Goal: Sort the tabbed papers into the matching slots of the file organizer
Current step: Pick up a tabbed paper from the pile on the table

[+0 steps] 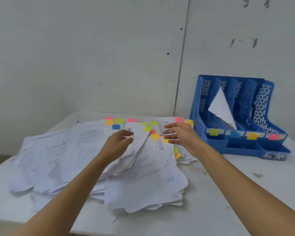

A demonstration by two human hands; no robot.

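Note:
A loose heap of white papers (140, 171) with pink, orange, yellow-green and blue tabs covers the middle of the white table (228, 193). My left hand (119, 142) hovers over the heap with loosely curled fingers near a sheet bearing a yellow-green tab (147, 128); whether it touches the sheet is unclear. My right hand (179, 135) is spread open above the tabbed edges, fingers pointing left. The blue file organizer (237, 140) stands at the right. Its front bar carries yellow-green, blue, orange and pink labels. One white sheet (221, 106) leans in a left slot.
The white wall runs close behind the table, with a panel seam just left of the organizer. The table's left edge drops off beyond the papers. Bare tabletop lies in front of the organizer at the right.

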